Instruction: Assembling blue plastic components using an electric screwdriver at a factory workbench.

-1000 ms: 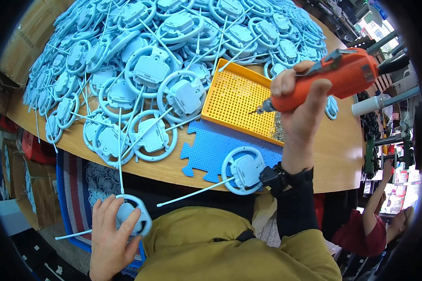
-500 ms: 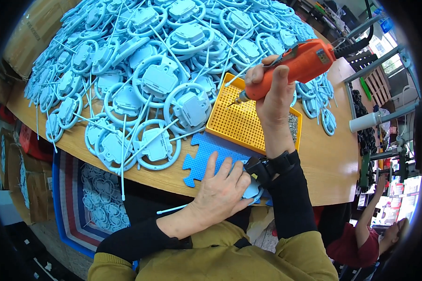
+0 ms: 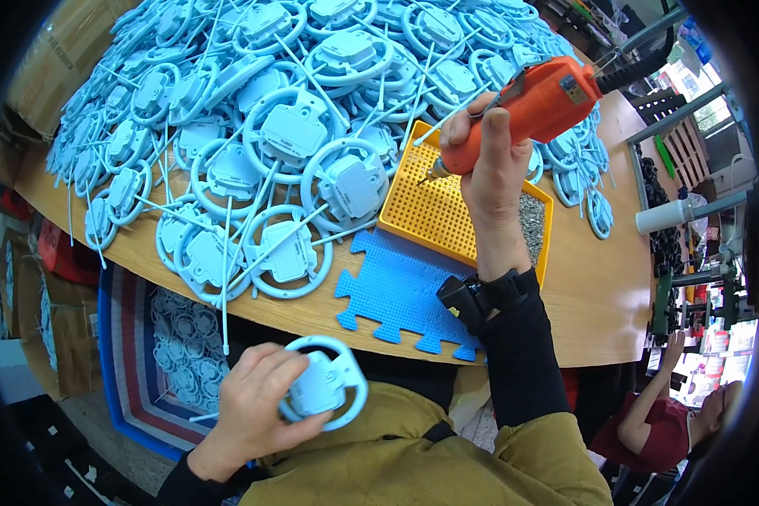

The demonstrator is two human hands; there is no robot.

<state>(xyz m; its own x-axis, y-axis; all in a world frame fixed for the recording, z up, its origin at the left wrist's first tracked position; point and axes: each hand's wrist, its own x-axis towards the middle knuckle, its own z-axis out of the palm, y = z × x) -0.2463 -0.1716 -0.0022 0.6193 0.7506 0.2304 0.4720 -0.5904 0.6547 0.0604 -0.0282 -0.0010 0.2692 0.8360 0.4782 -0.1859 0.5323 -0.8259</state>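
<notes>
A light blue plastic ring (image 3: pixel 325 394) with a boxy centre block sits low, near the person's chest, below the worktop edge, tilted face-up. An orange electric screwdriver (image 3: pixel 527 110) slants down to the left, its metal tip over the yellow screw tray (image 3: pixel 434 215).

Left hand (image 3: pixel 253 405) curled in low grip, right hand (image 3: pixel 485 169) raised, fist closed

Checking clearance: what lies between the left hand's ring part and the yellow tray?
Head view: the blue foam mat on the wooden table edge lies between ring part and yellow tray.
</notes>
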